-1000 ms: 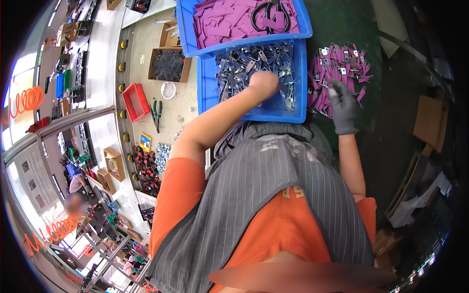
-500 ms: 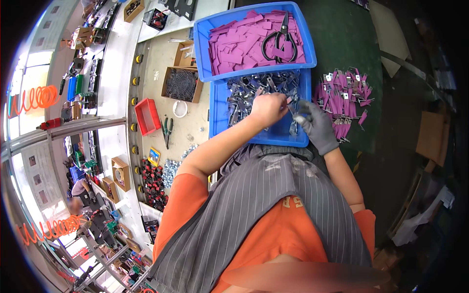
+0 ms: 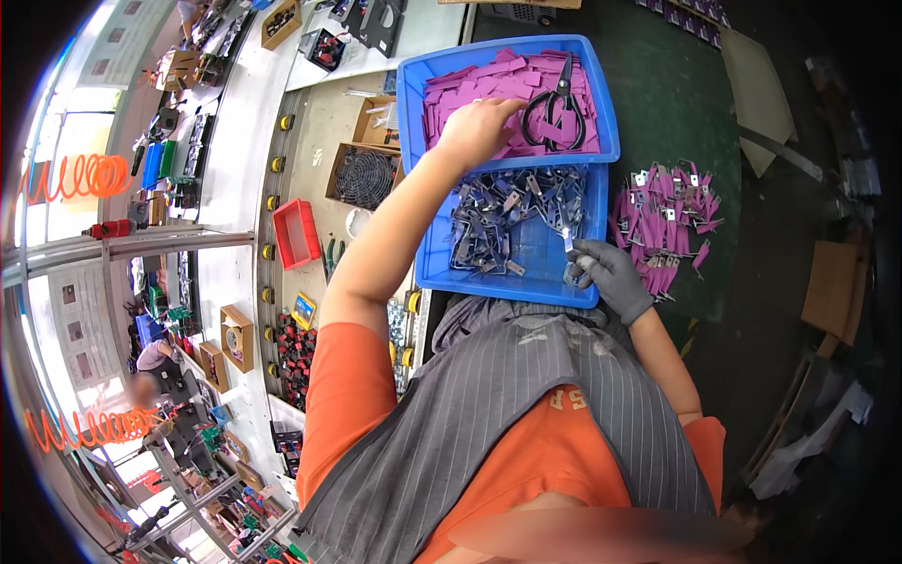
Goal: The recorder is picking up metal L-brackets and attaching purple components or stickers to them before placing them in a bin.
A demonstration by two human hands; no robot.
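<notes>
We see an orange short-sleeved shirt under a grey pinstriped apron, our left hand bare, our right hand in a dark grey knit glove.

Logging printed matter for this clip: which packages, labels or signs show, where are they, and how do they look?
Purple slips: flat paper-like pieces heaped in the upper blue bin, under the left hand.
Cardboard boxes: brown, open, left of the bins.
Wall sheets: pale rectangles, far left, too blurred to describe.

Blue bin, purple slips, grey-gloved right hand.
</notes>
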